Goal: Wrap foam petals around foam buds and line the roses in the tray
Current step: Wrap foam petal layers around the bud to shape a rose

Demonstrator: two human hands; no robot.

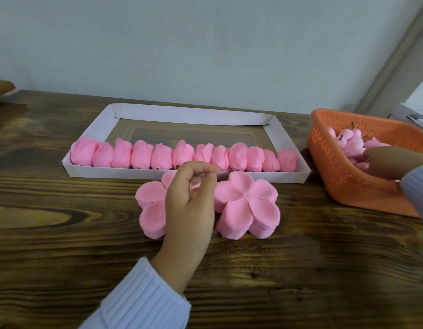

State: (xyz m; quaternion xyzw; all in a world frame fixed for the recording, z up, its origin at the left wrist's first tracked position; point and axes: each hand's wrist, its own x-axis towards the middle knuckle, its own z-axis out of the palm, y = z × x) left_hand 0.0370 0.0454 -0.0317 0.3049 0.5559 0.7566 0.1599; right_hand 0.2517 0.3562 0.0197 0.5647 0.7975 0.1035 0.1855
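Your right hand (381, 162) is nearer the pink foam buds (350, 142), reaching into the orange perforated plastic basket (343, 186) holding them (too blurred to tell its grip). Your left hand (189, 203), fingertips (211, 175) drawn together on nothing visible, hovers over the left stack of pink flower-shaped foam petals (151, 210); pink wrapped roses (182, 155) line the near wall of the white cardboard tray (189, 115)

left sleeve (144, 295): pale blue ribbed knit | right sleeve (417, 186): same pale knit | left hand (189, 210), right hand (390, 162): bare
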